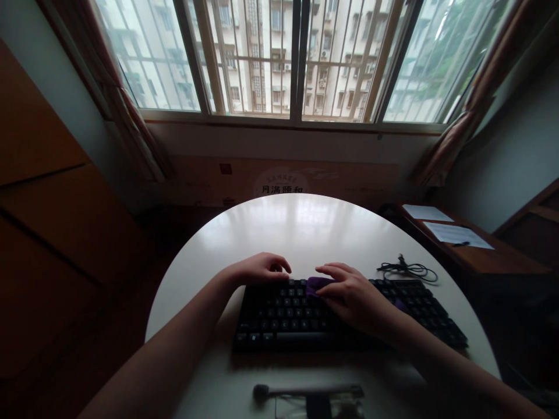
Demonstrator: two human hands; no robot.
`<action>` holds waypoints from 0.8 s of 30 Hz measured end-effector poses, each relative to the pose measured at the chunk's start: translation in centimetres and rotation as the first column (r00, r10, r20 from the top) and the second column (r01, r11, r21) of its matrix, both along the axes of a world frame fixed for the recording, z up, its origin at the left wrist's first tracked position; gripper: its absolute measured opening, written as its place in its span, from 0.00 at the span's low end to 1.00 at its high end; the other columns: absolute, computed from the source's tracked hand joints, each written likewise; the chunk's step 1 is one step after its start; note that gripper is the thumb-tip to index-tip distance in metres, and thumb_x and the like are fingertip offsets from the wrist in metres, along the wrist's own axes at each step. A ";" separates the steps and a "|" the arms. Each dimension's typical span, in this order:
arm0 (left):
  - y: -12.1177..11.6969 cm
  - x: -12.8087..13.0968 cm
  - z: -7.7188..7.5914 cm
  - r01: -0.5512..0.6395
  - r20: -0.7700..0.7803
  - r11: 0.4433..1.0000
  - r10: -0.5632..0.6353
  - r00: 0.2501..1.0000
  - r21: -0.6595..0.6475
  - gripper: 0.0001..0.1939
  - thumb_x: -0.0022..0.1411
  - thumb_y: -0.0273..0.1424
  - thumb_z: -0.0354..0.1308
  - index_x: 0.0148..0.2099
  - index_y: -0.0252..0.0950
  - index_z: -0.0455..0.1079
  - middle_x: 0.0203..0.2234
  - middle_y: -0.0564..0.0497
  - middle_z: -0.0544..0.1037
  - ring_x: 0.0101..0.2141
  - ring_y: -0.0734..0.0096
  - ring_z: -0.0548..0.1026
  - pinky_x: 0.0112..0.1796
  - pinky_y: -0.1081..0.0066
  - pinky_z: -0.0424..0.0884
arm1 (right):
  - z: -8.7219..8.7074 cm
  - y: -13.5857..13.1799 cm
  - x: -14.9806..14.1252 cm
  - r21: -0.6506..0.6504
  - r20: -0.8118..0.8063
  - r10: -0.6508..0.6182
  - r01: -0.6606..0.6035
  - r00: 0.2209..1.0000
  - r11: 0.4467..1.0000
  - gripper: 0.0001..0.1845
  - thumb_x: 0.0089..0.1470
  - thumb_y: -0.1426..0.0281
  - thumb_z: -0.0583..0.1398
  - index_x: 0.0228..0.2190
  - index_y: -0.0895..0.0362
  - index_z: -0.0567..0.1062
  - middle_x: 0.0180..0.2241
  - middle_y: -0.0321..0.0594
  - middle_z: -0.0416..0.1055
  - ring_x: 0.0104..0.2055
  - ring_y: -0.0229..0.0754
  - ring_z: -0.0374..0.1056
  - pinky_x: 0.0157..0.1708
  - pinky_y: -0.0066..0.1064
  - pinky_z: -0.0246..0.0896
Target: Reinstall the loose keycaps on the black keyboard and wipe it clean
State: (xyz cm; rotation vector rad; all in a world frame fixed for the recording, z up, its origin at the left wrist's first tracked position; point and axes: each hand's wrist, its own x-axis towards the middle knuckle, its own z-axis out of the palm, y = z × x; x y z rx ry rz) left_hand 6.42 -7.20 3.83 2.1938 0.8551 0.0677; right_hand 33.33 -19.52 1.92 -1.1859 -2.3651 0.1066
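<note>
A black keyboard (301, 323) lies on the round white table (196, 250). My right hand (345, 288) presses a folded purple cloth (315, 286) against the keys near its upper middle; part of the cloth is hidden under the fingers, and another bit of purple shows beyond the wrist. At the far left edge of the keyboard, my left hand (264, 269) has its fingers curled round the rim, with the thumb along the top row. Nearer to me lies a grey brush (310, 390) with a dark bristle head, shaped like a toothbrush.
Behind the keyboard's right end sits a coiled black cable (406, 269). A clear packet with something black (318, 405) lies by the brush. To the right stands a wooden desk (510, 256) with paper sheets (456, 233) and a pen. A barred window (297, 64) faces me.
</note>
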 end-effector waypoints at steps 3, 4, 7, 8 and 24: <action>0.1 0.0 -0.1 -0.011 0.000 1.000 0.011 1.000 -0.006 0.26 0.61 0.50 0.59 0.51 0.36 0.76 0.41 0.47 0.80 0.39 0.63 0.76 0.39 0.70 0.69 | -0.3 0.1 0.1 0.011 -0.013 0.002 -0.002 1.000 1.000 0.11 0.57 0.74 0.63 0.39 0.48 0.84 0.56 0.41 0.74 0.58 0.54 0.67 0.58 0.52 0.64; 0.1 0.0 -0.1 -0.015 -0.001 1.000 0.015 1.000 -0.008 0.26 0.61 0.50 0.59 0.51 0.37 0.76 0.40 0.47 0.80 0.39 0.63 0.76 0.39 0.70 0.69 | -0.4 0.2 0.1 0.014 -0.019 0.002 -0.001 1.000 1.000 0.12 0.57 0.74 0.64 0.39 0.48 0.84 0.56 0.41 0.74 0.58 0.54 0.67 0.58 0.52 0.65; 0.2 -0.1 -0.2 -0.017 0.001 1.000 0.017 1.000 -0.011 0.26 0.61 0.51 0.59 0.51 0.37 0.76 0.40 0.48 0.80 0.39 0.63 0.75 0.38 0.70 0.69 | -0.7 0.3 0.1 0.016 -0.027 -0.003 0.003 1.000 1.000 0.12 0.57 0.74 0.64 0.39 0.47 0.84 0.56 0.41 0.74 0.58 0.54 0.68 0.57 0.52 0.65; 0.2 -0.1 -0.3 -0.017 0.002 1.000 0.017 1.000 -0.012 0.26 0.61 0.51 0.59 0.51 0.37 0.76 0.40 0.48 0.80 0.39 0.63 0.75 0.38 0.70 0.69 | -0.7 0.3 0.1 0.015 -0.022 -0.004 0.004 1.000 1.000 0.12 0.57 0.74 0.63 0.40 0.47 0.84 0.56 0.42 0.74 0.58 0.55 0.68 0.57 0.52 0.65; 0.3 -0.2 -0.4 -0.007 0.015 1.000 0.007 1.000 0.003 0.24 0.61 0.49 0.60 0.51 0.36 0.76 0.41 0.47 0.80 0.40 0.63 0.76 0.39 0.70 0.69 | -0.9 0.6 0.3 -0.049 -0.045 0.026 -0.028 0.999 0.998 0.14 0.59 0.72 0.62 0.44 0.46 0.83 0.57 0.42 0.73 0.59 0.54 0.67 0.58 0.51 0.65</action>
